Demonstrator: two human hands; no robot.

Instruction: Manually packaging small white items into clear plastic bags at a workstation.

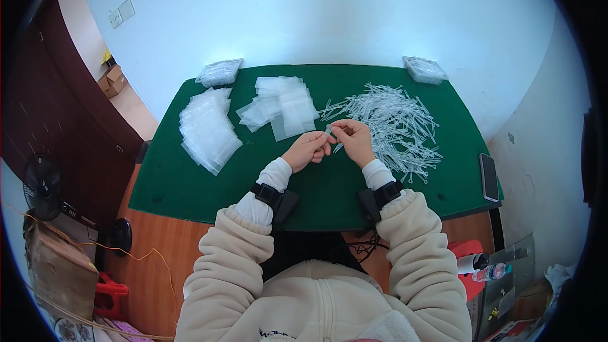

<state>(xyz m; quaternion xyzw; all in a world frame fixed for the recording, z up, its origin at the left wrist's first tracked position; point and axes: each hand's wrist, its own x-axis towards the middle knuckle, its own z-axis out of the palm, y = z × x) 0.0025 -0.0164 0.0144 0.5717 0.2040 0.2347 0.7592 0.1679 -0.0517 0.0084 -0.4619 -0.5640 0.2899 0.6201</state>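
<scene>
In front of me, over the middle of the green table, my left hand (308,151) and my right hand (356,142) meet at the fingertips. Between them is a small bunch of clear plastic sticks (338,147), pinched by both hands; its exact number is hard to make out. Beside my right hand spreads a loose heap of similar clear sticks (402,128), some with looped ends. Beyond my left hand lie scattered clear plastic bags (295,114). Farther left, more bags (210,130) lie overlapped in a fanned row.
The green tabletop (190,193) meets a white wall. Packed clear bundles stand at its back left (219,72) and back right (425,70) corners. A phone (488,177) lies at the right edge. On the left are a black fan (43,183) and a cardboard box (60,266).
</scene>
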